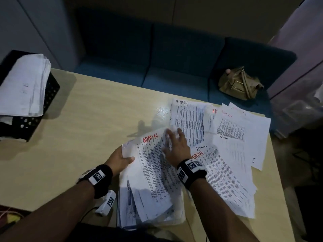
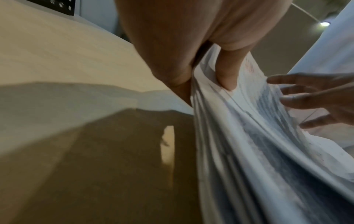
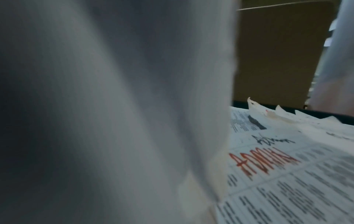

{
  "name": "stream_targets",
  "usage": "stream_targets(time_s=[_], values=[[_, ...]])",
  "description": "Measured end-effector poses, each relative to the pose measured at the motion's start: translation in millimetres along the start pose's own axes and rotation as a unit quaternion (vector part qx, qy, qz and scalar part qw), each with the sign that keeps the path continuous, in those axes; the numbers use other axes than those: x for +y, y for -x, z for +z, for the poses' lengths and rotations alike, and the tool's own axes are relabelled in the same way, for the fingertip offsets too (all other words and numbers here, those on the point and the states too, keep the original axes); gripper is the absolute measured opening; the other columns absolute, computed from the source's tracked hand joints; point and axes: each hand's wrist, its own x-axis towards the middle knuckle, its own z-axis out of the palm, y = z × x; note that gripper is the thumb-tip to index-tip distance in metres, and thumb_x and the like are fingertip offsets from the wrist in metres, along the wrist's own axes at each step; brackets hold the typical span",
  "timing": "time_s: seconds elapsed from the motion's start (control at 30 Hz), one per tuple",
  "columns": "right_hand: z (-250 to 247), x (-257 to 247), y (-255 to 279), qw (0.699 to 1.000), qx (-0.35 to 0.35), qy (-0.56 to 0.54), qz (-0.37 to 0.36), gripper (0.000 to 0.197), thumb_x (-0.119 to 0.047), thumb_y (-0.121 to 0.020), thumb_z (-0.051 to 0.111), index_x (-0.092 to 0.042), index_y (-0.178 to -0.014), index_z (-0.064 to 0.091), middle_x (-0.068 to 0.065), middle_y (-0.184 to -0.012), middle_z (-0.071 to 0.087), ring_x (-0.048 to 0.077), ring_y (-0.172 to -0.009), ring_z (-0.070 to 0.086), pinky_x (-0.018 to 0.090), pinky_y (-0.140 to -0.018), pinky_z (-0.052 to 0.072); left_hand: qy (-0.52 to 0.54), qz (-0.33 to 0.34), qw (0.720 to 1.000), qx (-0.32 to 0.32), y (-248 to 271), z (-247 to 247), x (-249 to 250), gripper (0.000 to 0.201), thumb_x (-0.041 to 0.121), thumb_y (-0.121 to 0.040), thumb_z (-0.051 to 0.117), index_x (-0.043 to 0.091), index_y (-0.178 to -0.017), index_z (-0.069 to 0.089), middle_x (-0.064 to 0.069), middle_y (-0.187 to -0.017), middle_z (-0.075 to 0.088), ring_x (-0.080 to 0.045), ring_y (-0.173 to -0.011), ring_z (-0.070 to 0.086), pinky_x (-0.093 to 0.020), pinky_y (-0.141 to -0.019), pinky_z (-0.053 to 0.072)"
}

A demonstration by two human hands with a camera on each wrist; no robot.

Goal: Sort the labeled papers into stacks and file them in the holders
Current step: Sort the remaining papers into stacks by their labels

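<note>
A thick stack of printed papers (image 1: pixel 152 180) lies at the table's near edge, its top sheet marked ADMIN in red. My left hand (image 1: pixel 122 158) grips the stack's left edge, thumb (image 2: pixel 228 72) on top and fingers underneath, lifting that side (image 2: pixel 258 151). My right hand (image 1: pixel 174 144) lies over the top sheet with fingers spread and fairly straight (image 2: pixel 316 98); a sheet corner curls at its fingertips. A blurred raised sheet (image 3: pixel 114 106) fills most of the right wrist view. More ADMIN sheets (image 1: pixel 236 130) (image 3: pixel 268 163) lie fanned out to the right.
A black mesh holder (image 1: pixel 50 95) with a pile of papers (image 1: pixel 22 88) in it stands at the table's far left. Bare wooden table (image 1: pixel 87 119) lies between it and the stack. Beyond the table is a blue sofa (image 1: pixel 157 67) with a tan handbag (image 1: pixel 241 84).
</note>
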Motion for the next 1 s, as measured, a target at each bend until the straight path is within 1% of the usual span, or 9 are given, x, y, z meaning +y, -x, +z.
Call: stream_targets(time_s=[0.07, 0.2, 0.27, 0.43, 0.57, 0.7, 0.8, 0.9, 1.0], values=[[3, -3, -2, 0.999, -0.038, -0.021, 0.005, 0.074, -0.03, -0.089, 0.062, -0.04, -0.146, 0.016, 0.0, -0.159, -0.002, 0.029, -0.144, 0.02, 0.054, -0.108, 0.035, -0.004, -0.006, 1.0, 0.029, -1, -5, 0, 0.06, 0.0, -0.089, 0.061, 0.02, -0.14, 0.037, 0.003, -0.136, 0.048, -0.016, -0.13, 0.042, -0.027, -0.104, 0.032], [2, -5, 6, 0.997, -0.006, -0.075, 0.011, 0.064, -0.02, -0.092, 0.058, -0.025, -0.147, 0.026, 0.004, -0.158, 0.008, 0.027, -0.143, 0.025, 0.038, -0.11, 0.032, -0.032, -0.026, 0.999, 0.023, -1, -22, -1, 0.061, 0.003, -0.089, 0.062, 0.014, -0.143, 0.036, -0.004, -0.137, 0.05, -0.022, -0.121, 0.051, -0.031, -0.098, 0.039], [-2, -11, 8, 0.998, 0.008, -0.06, -0.011, 0.062, -0.024, -0.091, 0.058, -0.029, -0.145, 0.029, 0.003, -0.158, 0.01, 0.025, -0.141, 0.028, 0.042, -0.109, 0.034, -0.067, -0.024, 0.997, -0.004, 3, -24, 2, 0.062, 0.003, -0.089, 0.062, 0.011, -0.144, 0.034, 0.006, -0.134, 0.042, -0.016, -0.121, 0.046, -0.027, -0.099, 0.035], [13, -11, 3, 0.999, -0.034, 0.034, -0.009, 0.054, -0.031, -0.094, 0.05, -0.039, -0.142, 0.026, 0.003, -0.159, 0.009, 0.029, -0.145, 0.015, 0.064, -0.11, 0.022, -0.095, -0.011, 0.994, -0.06, 4, -6, 8, 0.054, 0.001, -0.087, 0.063, 0.019, -0.135, 0.044, 0.002, -0.122, 0.055, -0.018, -0.118, 0.052, -0.026, -0.095, 0.037], [17, 14, 4, 0.998, -0.02, -0.015, 0.058, 0.073, -0.028, -0.09, 0.059, -0.037, -0.147, 0.015, 0.003, -0.16, -0.003, 0.036, -0.143, 0.024, 0.055, -0.11, 0.032, -0.109, -0.028, 0.989, -0.097, 2, -2, 9, 0.049, 0.002, -0.088, 0.061, 0.014, -0.133, 0.047, 0.0, -0.115, 0.061, -0.017, -0.104, 0.06, -0.023, -0.081, 0.048], [10, 22, 4, 0.999, -0.031, -0.001, -0.022, 0.087, -0.015, -0.089, 0.061, -0.041, -0.149, 0.003, 0.002, -0.159, -0.016, 0.034, -0.142, 0.023, 0.046, -0.105, 0.041, -0.084, -0.026, 0.993, -0.083, 5, 0, 12, 0.054, -0.002, -0.086, 0.062, 0.01, -0.136, 0.044, 0.002, -0.117, 0.059, -0.011, -0.094, 0.059, -0.017, -0.072, 0.044], [5, 17, -2, 0.998, -0.053, -0.018, -0.017, 0.071, -0.013, -0.089, 0.061, -0.033, -0.146, 0.025, 0.001, -0.159, -0.008, 0.033, -0.142, 0.025, 0.044, -0.109, 0.037, -0.023, 0.016, 0.999, -0.036, 10, 6, 23, 0.048, 0.003, -0.088, 0.064, 0.032, -0.122, 0.048, 0.01, -0.115, 0.056, -0.005, -0.093, 0.055, -0.018, -0.077, 0.041], [5, 13, -1, 0.998, -0.043, -0.024, 0.038, 0.057, -0.015, -0.089, 0.062, -0.018, -0.14, 0.038, 0.008, -0.158, 0.004, 0.034, -0.138, 0.032, 0.042, -0.112, 0.034, -0.032, 0.072, 0.996, -0.036, 6, 8, 26, 0.052, 0.009, -0.088, 0.064, 0.054, -0.11, 0.051, 0.02, -0.12, 0.055, -0.009, -0.115, 0.05, -0.028, -0.096, 0.038], [9, 12, 2, 0.998, -0.037, -0.025, 0.052, 0.054, -0.018, -0.091, 0.06, -0.009, -0.139, 0.038, 0.01, -0.157, 0.011, 0.032, -0.138, 0.032, 0.041, -0.113, 0.033, -0.068, 0.097, 0.992, -0.037, 3, 11, 29, 0.051, 0.005, -0.09, 0.06, 0.05, -0.112, 0.052, 0.023, -0.121, 0.052, -0.006, -0.118, 0.045, -0.029, -0.099, 0.033]])
